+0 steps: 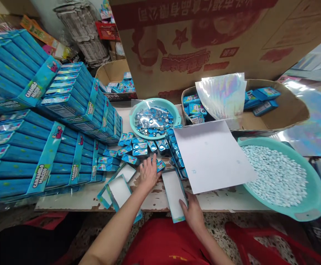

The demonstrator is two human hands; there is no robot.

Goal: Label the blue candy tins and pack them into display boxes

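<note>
Among a loose cluster of small blue candy tins (140, 146) in the middle of the table, my left hand (148, 173) reaches forward. Its thumb and index finger lie about the near end of one blue candy tin (160, 165); part of the grip is hidden. My right hand (194, 211) grips the right side of a blue-edged cardboard display box (173, 191), thumb on the rim. The box's white inside faces up and its near end juts past the table edge. More such boxes (120, 191) lie overlapping under my left forearm.
Stacks of filled blue display boxes (46, 158) rise at left. A turquoise basin (177, 114) holds round metallic pieces; another basin (312, 206) holds pale candies. A white sheet (214, 156) overlaps its edge. Cartons (290, 110) stand behind; a red stool (260, 239) is below right.
</note>
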